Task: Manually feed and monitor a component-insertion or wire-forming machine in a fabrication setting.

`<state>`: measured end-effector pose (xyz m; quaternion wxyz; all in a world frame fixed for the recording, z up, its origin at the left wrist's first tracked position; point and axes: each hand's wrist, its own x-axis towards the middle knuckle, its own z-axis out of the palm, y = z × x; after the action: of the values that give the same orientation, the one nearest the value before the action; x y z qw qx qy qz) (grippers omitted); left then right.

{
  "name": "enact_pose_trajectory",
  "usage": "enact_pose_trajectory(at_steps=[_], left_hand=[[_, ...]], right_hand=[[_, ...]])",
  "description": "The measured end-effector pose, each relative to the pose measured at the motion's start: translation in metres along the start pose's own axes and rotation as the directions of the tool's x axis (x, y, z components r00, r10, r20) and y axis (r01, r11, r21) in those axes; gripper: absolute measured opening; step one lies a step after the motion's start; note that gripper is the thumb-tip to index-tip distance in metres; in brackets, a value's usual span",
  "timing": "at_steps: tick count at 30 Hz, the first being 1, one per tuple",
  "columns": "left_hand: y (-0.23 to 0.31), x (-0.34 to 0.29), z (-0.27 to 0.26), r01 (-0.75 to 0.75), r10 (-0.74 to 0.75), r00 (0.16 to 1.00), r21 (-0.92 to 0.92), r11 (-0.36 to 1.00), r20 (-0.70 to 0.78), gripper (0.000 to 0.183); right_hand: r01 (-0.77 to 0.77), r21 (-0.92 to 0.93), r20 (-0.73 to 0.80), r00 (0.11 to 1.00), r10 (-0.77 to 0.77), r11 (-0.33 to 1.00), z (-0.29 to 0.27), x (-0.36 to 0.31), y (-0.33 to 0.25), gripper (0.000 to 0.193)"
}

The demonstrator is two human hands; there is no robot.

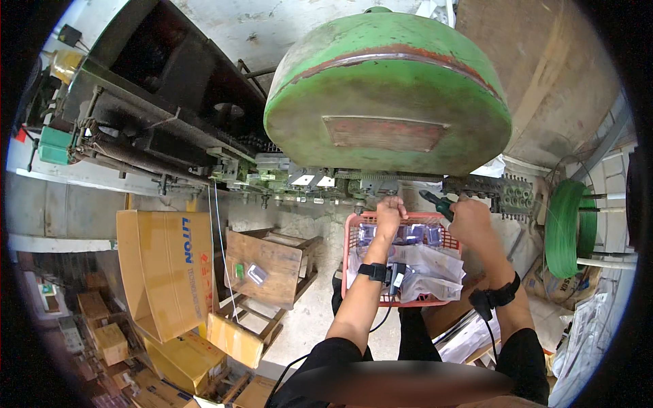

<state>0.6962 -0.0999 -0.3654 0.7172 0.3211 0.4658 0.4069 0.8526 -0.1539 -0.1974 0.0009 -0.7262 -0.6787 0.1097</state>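
Observation:
My right hand (471,222) is closed round the handles of a pair of pliers (437,203) with dark green grips. Their jaws point up and left, just below the front edge of a green machine (388,102). My left hand (390,216) is at the same edge, left of the pliers, with its fingers curled together. Whatever those fingers may hold is too small to make out. Beneath both hands sits a pink plastic basket (349,248) containing clear bags (432,268) and purplish-blue packed pieces (415,234).
On the right, a green wire coil (568,228) hangs on a reel beside a roller block (515,196). A wooden stool (272,268) stands left of the basket, with a large cardboard box (163,272) farther left. Black cables run from bands on both my wrists.

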Motion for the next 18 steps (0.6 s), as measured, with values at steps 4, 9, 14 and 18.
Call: enact_pose_trajectory(at_steps=[4, 9, 14, 18], left_hand=[[0.002, -0.003, 0.004, 0.045, -0.045, 0.999, -0.025, 0.999, 0.016, 0.024], [0.006, -0.005, 0.006, 0.042, -0.042, 0.999, 0.000, 0.999, -0.022, 0.024], [-0.001, -0.001, 0.007, 0.020, -0.021, 0.999, -0.058, 0.998, -0.026, 0.023], [0.005, -0.004, 0.004, 0.056, -0.055, 0.998, 0.014, 0.998, -0.024, 0.024]], right_hand=[[-0.055, 0.027, 0.025, 0.998, 0.054, 0.998, 0.003, -0.015, 0.008, 0.013], [-0.148, 0.097, 0.017, 0.989, 0.147, 0.984, -0.007, -0.049, 0.018, 0.014], [-0.197, 0.169, -0.032, 0.978, 0.206, 0.966, -0.048, -0.082, 0.018, 0.011], [-0.092, 0.179, -0.045, 0.994, 0.102, 0.980, -0.064, -0.086, 0.014, 0.019]])
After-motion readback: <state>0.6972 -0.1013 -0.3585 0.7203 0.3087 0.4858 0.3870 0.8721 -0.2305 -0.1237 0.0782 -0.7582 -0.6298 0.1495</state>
